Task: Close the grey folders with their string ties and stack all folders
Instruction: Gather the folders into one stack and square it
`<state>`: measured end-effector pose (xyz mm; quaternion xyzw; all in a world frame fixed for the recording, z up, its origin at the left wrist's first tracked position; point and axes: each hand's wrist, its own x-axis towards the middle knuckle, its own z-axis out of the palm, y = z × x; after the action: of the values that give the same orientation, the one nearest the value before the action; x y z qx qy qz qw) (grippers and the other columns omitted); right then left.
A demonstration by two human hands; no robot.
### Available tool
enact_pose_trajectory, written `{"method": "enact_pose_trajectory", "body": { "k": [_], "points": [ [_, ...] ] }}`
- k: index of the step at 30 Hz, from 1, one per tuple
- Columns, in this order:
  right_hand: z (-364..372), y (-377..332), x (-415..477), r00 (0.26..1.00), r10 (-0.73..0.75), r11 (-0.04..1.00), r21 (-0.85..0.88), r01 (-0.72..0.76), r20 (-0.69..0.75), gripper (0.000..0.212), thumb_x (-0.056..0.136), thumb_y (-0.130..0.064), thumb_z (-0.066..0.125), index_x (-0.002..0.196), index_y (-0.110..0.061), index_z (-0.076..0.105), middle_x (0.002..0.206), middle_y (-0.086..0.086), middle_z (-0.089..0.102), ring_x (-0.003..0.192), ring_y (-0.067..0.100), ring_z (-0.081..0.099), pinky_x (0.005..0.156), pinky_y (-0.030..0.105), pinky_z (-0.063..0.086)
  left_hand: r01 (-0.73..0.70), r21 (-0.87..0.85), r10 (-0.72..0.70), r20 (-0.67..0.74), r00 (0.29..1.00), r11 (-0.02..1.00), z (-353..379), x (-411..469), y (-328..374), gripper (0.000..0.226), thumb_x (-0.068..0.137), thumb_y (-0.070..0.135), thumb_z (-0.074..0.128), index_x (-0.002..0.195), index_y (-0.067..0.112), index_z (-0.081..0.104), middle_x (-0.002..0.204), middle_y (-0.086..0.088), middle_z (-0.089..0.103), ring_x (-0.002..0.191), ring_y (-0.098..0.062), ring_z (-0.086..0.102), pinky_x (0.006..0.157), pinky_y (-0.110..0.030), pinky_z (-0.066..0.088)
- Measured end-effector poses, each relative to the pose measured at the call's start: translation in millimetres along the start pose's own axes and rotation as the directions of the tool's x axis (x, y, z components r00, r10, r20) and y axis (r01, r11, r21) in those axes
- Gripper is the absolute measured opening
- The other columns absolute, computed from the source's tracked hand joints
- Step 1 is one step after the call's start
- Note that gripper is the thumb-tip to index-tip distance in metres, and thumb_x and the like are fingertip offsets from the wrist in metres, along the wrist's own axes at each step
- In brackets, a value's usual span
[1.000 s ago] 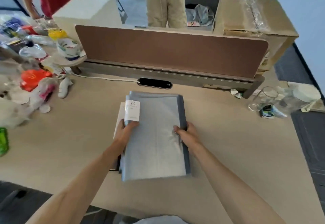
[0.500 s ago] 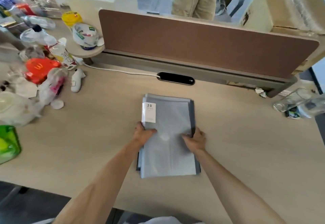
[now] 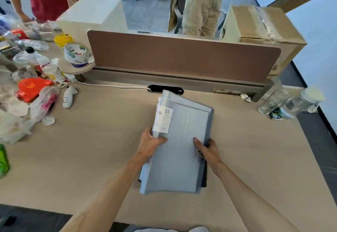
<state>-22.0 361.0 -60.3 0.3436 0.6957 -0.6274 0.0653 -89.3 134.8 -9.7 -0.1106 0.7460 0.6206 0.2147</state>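
1. Both hands grip a stack of grey folders over the wooden desk.
2. The left hand clasps its left edge, just below a white label marked "20".
3. The right hand clasps the right edge.

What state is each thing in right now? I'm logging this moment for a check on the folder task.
grey folders: closed, stacked, far end tilted up off the desk
white label: stuck on the top folder, reads 20
left hand: gripping the stack's left edge
right hand: gripping the stack's right edge
glass: upright, looks empty
tape roll: resting on a small round shelf
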Motion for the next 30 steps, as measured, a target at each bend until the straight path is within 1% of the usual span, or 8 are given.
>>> {"method": "enact_pose_trajectory", "body": {
  "k": [3,6,8,13,18,23,28,30],
  "points": [
    [-23,-41,-7,0.988,-0.149,0.965,0.211,0.155,-0.044,0.057,0.078,-0.027,0.077,0.120,-0.004,0.045,0.117,0.012,0.062,0.089,0.014,0.066,0.063,0.022,0.057,-0.189,-0.066,0.189,-0.008,0.982,0.980,12,-17,29,0.058,0.057,0.012,0.073,0.111,0.009,0.051,0.095,0.000,0.065,0.073,-0.004,0.064,0.059,-0.015,0.053],
    [-44,-73,-15,0.951,-0.304,0.920,0.241,0.309,-0.060,0.049,0.081,-0.019,0.074,0.118,-0.006,0.044,0.116,0.005,0.062,0.096,0.009,0.063,0.069,0.020,0.057,-0.356,-0.065,0.357,0.001,0.934,0.932,13,-24,51,0.059,0.064,0.012,0.075,0.117,0.016,0.049,0.108,-0.001,0.066,0.093,-0.012,0.065,0.078,-0.024,0.055],
    [-51,-83,-21,0.925,-0.374,0.899,0.220,0.379,-0.067,0.043,0.081,-0.018,0.073,0.112,-0.014,0.044,0.111,-0.004,0.060,0.100,0.008,0.061,0.080,0.030,0.056,-0.400,-0.067,0.402,0.017,0.916,0.914,11,-23,56,0.057,0.068,0.012,0.075,0.119,0.020,0.051,0.115,-0.002,0.066,0.102,-0.014,0.065,0.086,-0.028,0.055],
    [-59,-67,-29,0.894,-0.446,0.890,0.086,0.447,-0.033,0.046,0.083,-0.015,0.071,0.115,-0.024,0.038,0.117,-0.007,0.057,0.109,0.011,0.058,0.093,0.036,0.049,-0.370,-0.020,0.370,-0.003,0.929,0.929,20,-20,45,0.058,0.066,0.014,0.079,0.120,0.014,0.056,0.113,-0.006,0.069,0.102,-0.020,0.066,0.087,-0.033,0.054],
    [-50,-58,-36,0.897,-0.439,0.888,0.125,0.442,-0.047,0.057,0.076,0.003,0.074,0.118,-0.020,0.041,0.113,-0.010,0.059,0.095,-0.011,0.061,0.074,0.012,0.052,-0.305,-0.010,0.305,0.058,0.950,0.952,19,-10,24,0.066,0.056,0.014,0.080,0.118,0.008,0.058,0.114,-0.018,0.068,0.102,-0.026,0.066,0.082,-0.031,0.055],
    [-45,-65,-31,0.910,-0.408,0.903,0.113,0.415,-0.076,0.055,0.078,0.007,0.068,0.118,-0.021,0.042,0.109,-0.011,0.058,0.101,0.004,0.058,0.078,0.023,0.049,-0.300,0.004,0.295,0.163,0.941,0.954,7,1,38,0.073,0.060,0.012,0.082,0.126,0.021,0.051,0.117,-0.002,0.068,0.107,-0.018,0.065,0.089,-0.036,0.055],
    [-37,-70,-32,0.904,-0.408,0.901,0.101,0.421,-0.126,0.051,0.078,0.011,0.062,0.116,-0.018,0.043,0.104,-0.010,0.058,0.095,0.003,0.057,0.070,0.021,0.048,-0.297,0.094,0.264,0.265,0.927,0.950,-15,27,52,0.090,0.051,0.032,0.093,0.128,0.026,0.048,0.127,-0.009,0.057,0.110,-0.018,0.064,0.092,-0.042,0.055],
    [-35,-71,-30,0.906,-0.398,0.903,0.109,0.415,-0.147,0.050,0.079,0.013,0.060,0.116,-0.016,0.042,0.103,-0.010,0.057,0.094,0.001,0.056,0.070,0.020,0.047,-0.288,0.133,0.237,0.309,0.921,0.948,-15,28,57,0.089,0.054,0.026,0.090,0.130,0.023,0.045,0.125,-0.008,0.061,0.110,-0.018,0.065,0.090,-0.040,0.056]
  ]
}}
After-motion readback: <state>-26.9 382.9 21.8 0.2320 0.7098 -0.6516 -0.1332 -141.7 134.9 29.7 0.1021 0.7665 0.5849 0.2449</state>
